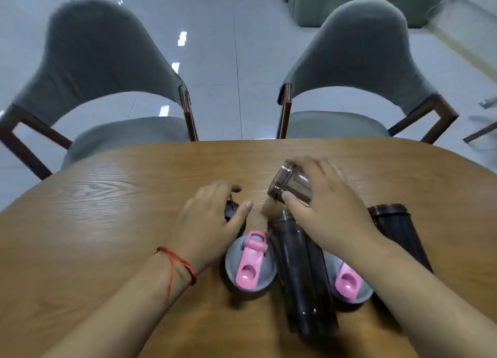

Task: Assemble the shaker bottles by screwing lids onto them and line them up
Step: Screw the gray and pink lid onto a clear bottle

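Three dark smoky shaker bottles are on the wooden table. One tall bottle stands in the middle near me, and another stands to the right. My right hand grips a third bottle, tilted with its base toward the left. Two grey lids with pink flip caps lie on the table: one left of the middle bottle, the other partly hidden under my right forearm. My left hand rests over a dark lid, mostly hidden; whether it grips the lid is unclear.
Two grey upholstered chairs with dark wooden frames stand at the table's far edge. A green sofa is at the back right on a pale tiled floor. A red string bracelet circles my left wrist.
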The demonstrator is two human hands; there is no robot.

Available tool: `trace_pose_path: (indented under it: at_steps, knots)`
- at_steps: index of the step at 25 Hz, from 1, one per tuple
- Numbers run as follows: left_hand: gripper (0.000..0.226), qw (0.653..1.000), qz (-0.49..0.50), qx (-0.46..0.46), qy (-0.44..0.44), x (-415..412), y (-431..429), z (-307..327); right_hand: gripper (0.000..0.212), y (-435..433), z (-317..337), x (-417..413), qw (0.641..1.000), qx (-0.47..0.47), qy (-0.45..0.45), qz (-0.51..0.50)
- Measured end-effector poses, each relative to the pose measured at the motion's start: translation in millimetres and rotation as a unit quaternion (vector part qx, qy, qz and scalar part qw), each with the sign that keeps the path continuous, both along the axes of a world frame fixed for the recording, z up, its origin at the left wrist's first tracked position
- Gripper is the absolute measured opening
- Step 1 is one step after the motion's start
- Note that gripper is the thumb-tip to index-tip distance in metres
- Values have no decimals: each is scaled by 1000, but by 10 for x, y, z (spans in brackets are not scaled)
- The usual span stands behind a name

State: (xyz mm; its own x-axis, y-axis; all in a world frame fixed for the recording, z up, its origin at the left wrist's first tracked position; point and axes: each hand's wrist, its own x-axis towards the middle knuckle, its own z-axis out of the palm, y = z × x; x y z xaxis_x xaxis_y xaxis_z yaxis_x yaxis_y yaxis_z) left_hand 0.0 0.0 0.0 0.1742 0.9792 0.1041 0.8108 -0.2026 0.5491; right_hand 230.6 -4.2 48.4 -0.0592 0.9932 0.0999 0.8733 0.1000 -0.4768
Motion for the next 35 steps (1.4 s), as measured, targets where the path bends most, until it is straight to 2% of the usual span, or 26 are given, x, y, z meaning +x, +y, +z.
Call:
trace_pose_path:
  at_steps: [3, 7, 9, 11, 14, 17, 21, 25, 29, 32, 35]
  knots:
    - [42, 994, -6, 109, -6, 23, -244, -215, 53, -376, -152, 91, 997, 79, -15, -14]
    - [24, 973, -41, 225, -38, 3, -670, -419, 29, -821, -277, 75, 990, 128, -9, -67]
    - [28, 969, -46, 241, -10, -5, -827, -482, 23, -924, -293, 14, 989, 101, 0, -112]
    - [40, 967, -59, 247, 16, -16, -866, -523, 28, -988, -341, -54, 987, 82, 9, -136]
    - [67, 971, -75, 214, 74, -40, -850, -589, 40, -1020, -420, -109, 985, 100, -13, -141]
    - [87, 974, -76, 179, 115, -58, -862, -627, 62, -1058, -402, -124, 985, 53, -40, -157]
    - [87, 972, -86, 189, 110, -95, -895, -575, 80, -1081, -378, -180, 980, 19, -96, -174]
    - [81, 968, -103, 196, 113, -167, -1047, -463, 80, -1189, -360, -267, 974, 50, -141, -170]
    - [77, 982, -104, 135, 79, -254, -1365, -463, 80, -1335, -352, -382, 967, 74, -178, -165]
    - [71, 991, -80, 103, 11, -364, -1495, -504, 77, -1448, -361, -466, 975, 61, -157, -147]
    - [72, 996, -10, 61, -64, -458, -1561, -519, 77, -1597, -305, -511, 988, 39, -92, -120]
